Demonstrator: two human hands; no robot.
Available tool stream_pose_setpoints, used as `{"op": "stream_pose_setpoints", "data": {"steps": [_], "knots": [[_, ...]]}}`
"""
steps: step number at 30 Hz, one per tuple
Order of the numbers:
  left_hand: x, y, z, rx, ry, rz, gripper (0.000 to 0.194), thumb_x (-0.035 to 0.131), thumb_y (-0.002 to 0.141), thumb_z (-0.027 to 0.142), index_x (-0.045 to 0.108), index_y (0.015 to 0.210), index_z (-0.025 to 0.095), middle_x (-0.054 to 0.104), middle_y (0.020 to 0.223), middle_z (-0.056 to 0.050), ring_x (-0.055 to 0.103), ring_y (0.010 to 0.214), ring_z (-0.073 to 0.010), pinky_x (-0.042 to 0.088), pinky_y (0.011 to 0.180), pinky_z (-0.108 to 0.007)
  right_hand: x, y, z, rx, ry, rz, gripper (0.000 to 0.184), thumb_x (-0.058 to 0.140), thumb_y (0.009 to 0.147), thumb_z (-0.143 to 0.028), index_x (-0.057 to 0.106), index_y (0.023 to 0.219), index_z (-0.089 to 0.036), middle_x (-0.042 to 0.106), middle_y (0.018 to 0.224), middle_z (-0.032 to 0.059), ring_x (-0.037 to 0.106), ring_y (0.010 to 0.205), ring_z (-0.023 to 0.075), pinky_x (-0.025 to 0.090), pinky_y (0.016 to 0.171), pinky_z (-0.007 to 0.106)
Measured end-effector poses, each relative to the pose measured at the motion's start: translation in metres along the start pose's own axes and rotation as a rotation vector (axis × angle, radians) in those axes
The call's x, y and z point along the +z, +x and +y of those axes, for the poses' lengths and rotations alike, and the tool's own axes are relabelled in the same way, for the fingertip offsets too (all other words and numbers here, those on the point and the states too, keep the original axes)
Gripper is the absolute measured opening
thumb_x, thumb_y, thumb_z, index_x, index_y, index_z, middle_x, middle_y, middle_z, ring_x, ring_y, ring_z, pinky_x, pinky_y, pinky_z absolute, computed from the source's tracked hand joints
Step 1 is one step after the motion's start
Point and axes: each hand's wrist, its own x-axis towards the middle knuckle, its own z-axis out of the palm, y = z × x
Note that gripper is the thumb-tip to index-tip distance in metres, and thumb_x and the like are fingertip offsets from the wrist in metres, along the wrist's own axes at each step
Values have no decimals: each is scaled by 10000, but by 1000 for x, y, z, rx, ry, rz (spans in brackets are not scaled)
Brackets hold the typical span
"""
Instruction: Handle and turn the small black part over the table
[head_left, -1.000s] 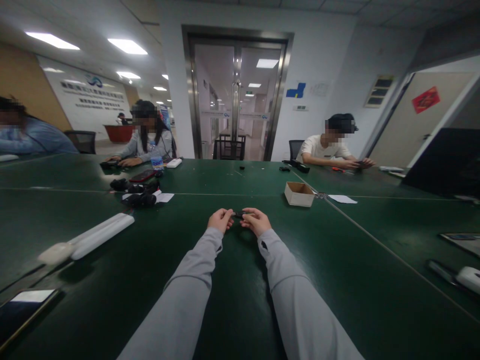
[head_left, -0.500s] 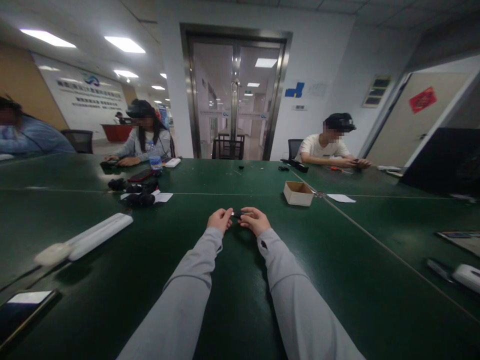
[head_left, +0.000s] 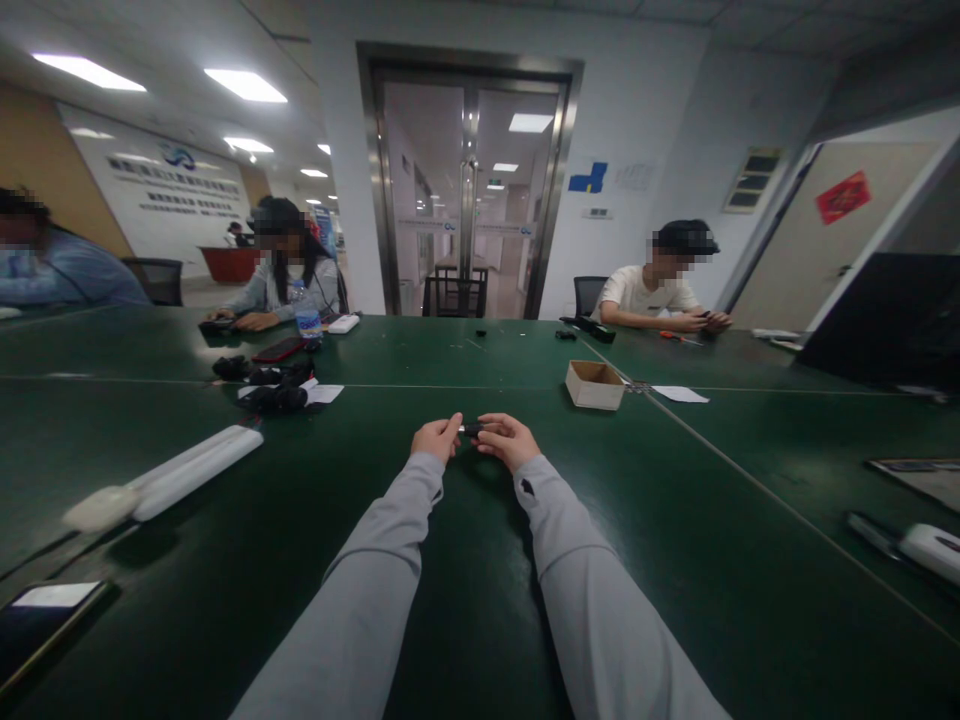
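Note:
Both my arms, in grey sleeves, reach out over the dark green table (head_left: 675, 520). My left hand (head_left: 436, 438) and my right hand (head_left: 508, 440) meet at the middle and pinch a small black part (head_left: 471, 429) between their fingertips, just above the tabletop. The fingers of both hands are curled closed around its ends. What the part is I cannot make out; it is short and dark with a pale spot on it.
A small open cardboard box (head_left: 595, 385) stands right of my hands. A white bar (head_left: 196, 471) and a phone (head_left: 45, 612) lie at the left, black items (head_left: 271, 385) further back. Three people sit across and to the left. A laptop (head_left: 885, 320) stands at right.
My hands have stayed together on the small part; the fingers shifted only slightly. The view drifted a little.

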Motion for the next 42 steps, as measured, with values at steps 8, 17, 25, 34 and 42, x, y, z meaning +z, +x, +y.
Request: {"op": "stream_pose_setpoints", "data": {"steps": [8, 17, 25, 34, 42], "knots": [[5, 5, -9, 39, -248, -108, 372, 510, 679, 530, 507, 623, 162, 493, 483, 24, 443, 430, -85, 358, 422, -191, 3, -1, -3, 29, 32, 75, 321, 758, 565, -186, 605, 842, -129, 618, 606, 24, 615, 538, 129, 517, 486, 179], [0, 4, -6, 111, -491, -237, 368, 651, 563, 253, 543, 903, 164, 585, 825, -40, 534, 645, -120, 423, 449, -184, 8, -1, -8, 42, 65, 136, 234, 714, 631, -172, 587, 820, -116, 620, 576, 48, 582, 469, 112, 488, 423, 159], [2, 5, -10, 31, -451, -168, 291, 640, 611, 378, 538, 726, 131, 554, 591, -17, 500, 510, -89, 403, 430, -182, 5, 0, -4, 33, 53, 140, 265, 754, 575, -153, 596, 784, -114, 612, 563, 32, 590, 476, 117, 496, 429, 158], [3, 9, -13, 10, -179, -130, 420, 471, 684, 558, 521, 555, 162, 453, 421, 22, 404, 388, -83, 305, 397, -198, 5, -2, -5, 44, 38, 102, 266, 760, 582, -166, 611, 798, -126, 625, 601, 34, 605, 510, 127, 516, 455, 177], [1, 9, -13, 28, -48, -107, 503, 387, 698, 610, 480, 464, 174, 408, 381, 24, 381, 390, -101, 291, 437, -226, 4, -2, -4, 40, 20, 54, 279, 746, 594, -169, 617, 837, -124, 630, 632, 34, 616, 540, 129, 523, 491, 184]]}}
